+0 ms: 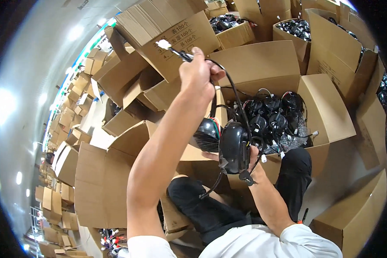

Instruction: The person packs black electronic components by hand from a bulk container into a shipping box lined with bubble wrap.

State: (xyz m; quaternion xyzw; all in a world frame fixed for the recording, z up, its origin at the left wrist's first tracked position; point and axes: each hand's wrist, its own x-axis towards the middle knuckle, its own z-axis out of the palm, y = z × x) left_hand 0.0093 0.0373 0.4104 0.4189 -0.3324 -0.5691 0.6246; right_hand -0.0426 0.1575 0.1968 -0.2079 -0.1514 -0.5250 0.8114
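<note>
My left hand (198, 75) is raised in front of me, closed round a bundle of black cables (182, 55) that ends in a white connector (163, 44). From that hand the cables hang down to two glossy black rounded housings (234, 148). My right hand (254, 161) holds the pair from below; some of its fingers show beneath them, the rest are hidden. Red and green wires come out of the left housing (206, 134). Just beyond, an open cardboard box (256, 64) contains several similar black housings (277, 122) with cables, white plugs and clear plastic wrap.
More open cartons of black parts (299, 29) stand at the back right. A tall printed carton (185, 38) is behind my left hand. An open carton (107, 185) lies at my left, another (357, 219) at lower right. Stacked boxes line the far left. My knees flank the work.
</note>
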